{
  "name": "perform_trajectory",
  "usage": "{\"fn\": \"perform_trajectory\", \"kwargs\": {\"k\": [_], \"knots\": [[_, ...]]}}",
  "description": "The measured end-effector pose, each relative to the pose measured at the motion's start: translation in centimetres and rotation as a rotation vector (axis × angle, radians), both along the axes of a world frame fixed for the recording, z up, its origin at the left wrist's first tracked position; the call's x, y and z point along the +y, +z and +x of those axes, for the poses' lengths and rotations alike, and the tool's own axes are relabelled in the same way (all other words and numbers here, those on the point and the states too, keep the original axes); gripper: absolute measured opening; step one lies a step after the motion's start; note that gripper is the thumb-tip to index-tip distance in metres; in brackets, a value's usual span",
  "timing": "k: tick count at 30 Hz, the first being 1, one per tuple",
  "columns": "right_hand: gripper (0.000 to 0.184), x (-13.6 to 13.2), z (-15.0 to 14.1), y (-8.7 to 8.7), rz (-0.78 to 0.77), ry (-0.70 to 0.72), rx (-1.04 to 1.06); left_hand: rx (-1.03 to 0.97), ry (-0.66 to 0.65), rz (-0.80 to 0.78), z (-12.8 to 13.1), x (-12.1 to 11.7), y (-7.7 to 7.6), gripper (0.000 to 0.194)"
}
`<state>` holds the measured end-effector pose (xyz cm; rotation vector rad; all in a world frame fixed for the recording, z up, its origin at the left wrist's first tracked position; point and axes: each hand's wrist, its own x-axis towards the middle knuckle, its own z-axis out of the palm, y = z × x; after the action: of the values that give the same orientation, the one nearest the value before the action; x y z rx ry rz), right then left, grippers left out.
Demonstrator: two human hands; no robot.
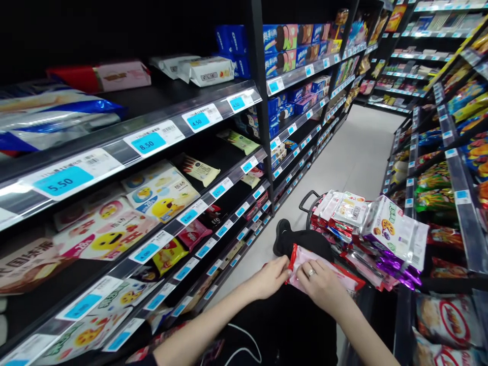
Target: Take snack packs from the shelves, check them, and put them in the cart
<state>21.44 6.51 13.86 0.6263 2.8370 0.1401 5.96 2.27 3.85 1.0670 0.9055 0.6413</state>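
Note:
My left hand (271, 277) pinches the left end of a pink and red snack packet (305, 256) held low in front of me. Over the packet's middle lies my right hand (322, 284), a ring on one finger, its fingers curled onto the wrapper. Just to the right, a black basket (310, 203) is heaped with snack packets, a white cookie bag (392, 229) on top. My black shoe (282, 235) shows on the floor behind the packet.
Black shelves (160, 127) with blue price tags run along the left, holding biscuit boxes and snack bags. More shelves (453, 168) of chip bags line the right. A pale aisle floor (354, 152) stretches ahead between them.

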Motion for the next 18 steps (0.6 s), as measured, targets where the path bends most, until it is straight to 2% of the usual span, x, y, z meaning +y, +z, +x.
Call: {"fn": "perform_trajectory", "kwargs": {"k": [2,3,5,8,11,13,15,18], "knots": [[0.02,0.1,0.1,-0.1,-0.007,-0.014,0.008,0.059,0.014,0.108,-0.3,-0.2,-0.2,0.018],[0.02,0.2,0.1,0.1,-0.002,-0.009,0.004,0.009,0.04,0.084,-0.4,-0.3,-0.4,0.02],[0.023,0.4,0.0,0.6,0.017,0.026,-0.031,-0.202,0.107,-0.067,-0.3,-0.4,-0.6,0.025],[0.03,0.8,0.1,1.7,0.05,0.152,-0.07,-0.505,0.184,-0.295,0.2,-0.3,-0.3,0.035],[0.028,0.9,0.4,2.3,0.106,0.215,0.015,-0.612,0.221,-0.352,0.6,0.1,0.4,0.04],[0.024,0.7,0.7,2.3,0.125,0.144,0.109,-0.658,0.222,-0.344,0.4,0.2,0.8,0.04],[0.023,0.2,0.9,2.1,0.098,0.0,0.169,-0.611,0.172,-0.26,-0.2,0.3,1.2,0.038],[0.018,-1.0,0.8,1.8,-0.037,-0.303,0.226,-0.339,0.025,-0.024,-1.5,0.3,1.9,0.03]]}}
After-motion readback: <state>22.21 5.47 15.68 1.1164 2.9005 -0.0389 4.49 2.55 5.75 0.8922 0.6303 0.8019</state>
